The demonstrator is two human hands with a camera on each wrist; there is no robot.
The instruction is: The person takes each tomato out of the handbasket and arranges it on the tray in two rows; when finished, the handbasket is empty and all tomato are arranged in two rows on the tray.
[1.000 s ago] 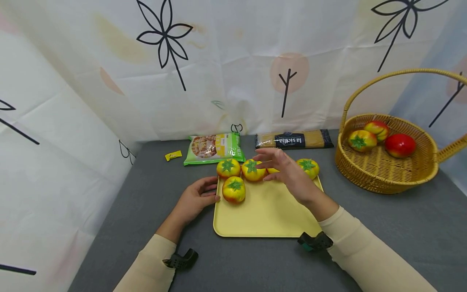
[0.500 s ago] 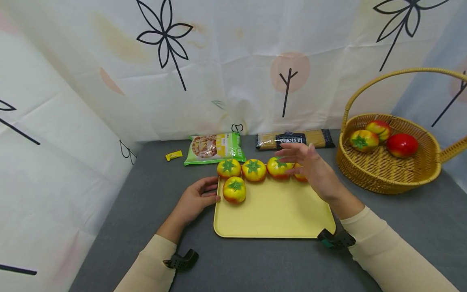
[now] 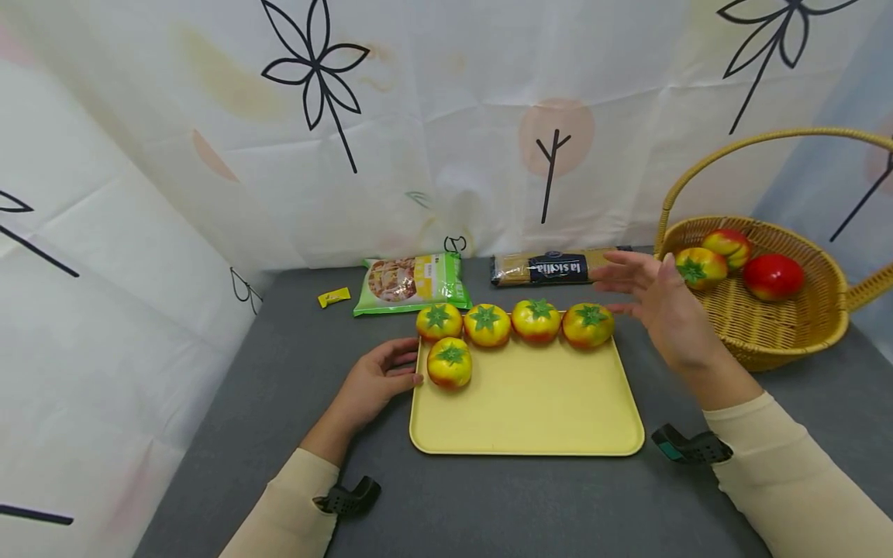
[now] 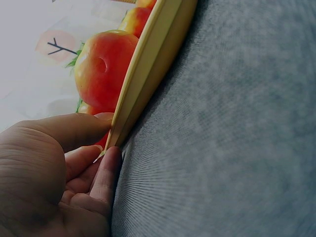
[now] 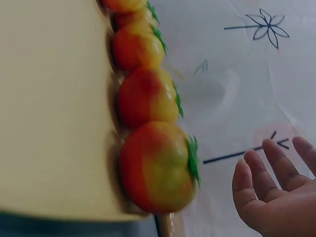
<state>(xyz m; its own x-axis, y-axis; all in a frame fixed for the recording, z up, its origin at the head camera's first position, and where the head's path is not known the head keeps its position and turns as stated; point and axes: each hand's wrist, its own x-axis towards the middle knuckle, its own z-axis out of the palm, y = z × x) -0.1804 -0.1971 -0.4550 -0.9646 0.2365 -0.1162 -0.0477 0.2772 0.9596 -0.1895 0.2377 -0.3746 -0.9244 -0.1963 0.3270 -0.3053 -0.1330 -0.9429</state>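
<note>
So the right hand (image 3: 666, 310) has slid off to the right since a second ago. Back then it was hovering over the middle of the tomato row, half a second ago it was covering the last one, and now it's past the flat pale-yellow plastic tray (image 3: 523, 411) altogether, hanging in the air between the tray's far right corner and the woven wicker basket with the hoop handle (image 3: 767, 333). Fingers are straight and spread, nothing in them; the right wrist view shows the same loose empty palm (image 5: 279, 197) just beside the end tomato.

With the hand out of the way you can see the whole back row: four yellow-orange toy tomatoes with green leafy tops, and the rightmost one (image 3: 588, 325) sits in the tray's far right corner, touching its neighbour (image 3: 536, 321). A fifth tomato (image 3: 449, 363) sits in front of the row at the left edge.

The left hand (image 3: 377, 380) hasn't budged in any of the frames. It rests on the grey felt tabletop (image 3: 279, 403) at the tray's left edge, and the left wrist view shows thumb and curled fingers (image 4: 96, 163) pinching the rim.

The basket holds two more yellow-orange tomatoes and a plain red one (image 3: 768, 277). Behind the tray lie a green snack bag (image 3: 412, 283) and a dark-labelled pack of spaghetti (image 3: 558, 267), unchanged
</note>
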